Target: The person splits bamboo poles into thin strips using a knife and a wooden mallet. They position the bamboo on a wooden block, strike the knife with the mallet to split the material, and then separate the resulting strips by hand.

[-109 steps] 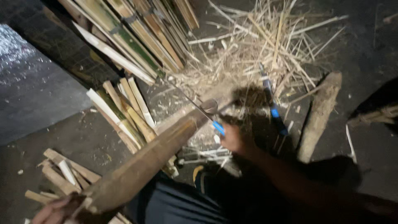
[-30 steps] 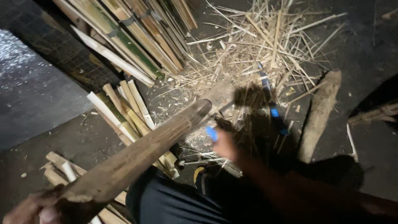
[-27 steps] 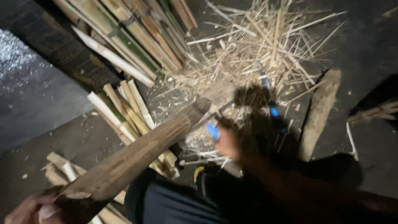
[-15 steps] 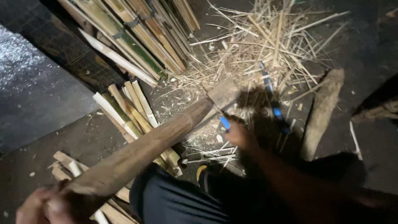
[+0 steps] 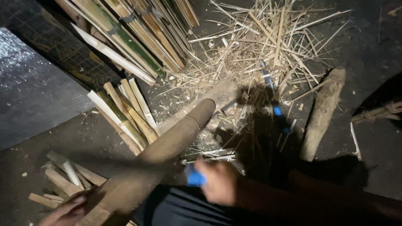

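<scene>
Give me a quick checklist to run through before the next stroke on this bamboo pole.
1. Left hand gripping the near end of the bamboo pole: ok.
2. Right hand closed on the blue-handled tool: ok.
3. Blade position against the pole: cannot tell, blurred.
4. Far end of the pole resting on the wooden block: ok.
5. Left hand apart from the tool: ok.
6. Ground around the block free of bamboo shavings: not ok.

I see dark dirt floor (image 5: 54, 138) w/ split bamboo slats (image 5: 125, 113), shavings pile (image 5: 268, 46), short log (image 5: 322, 113), wood offcuts (image 5: 67, 180) lying on it.
</scene>
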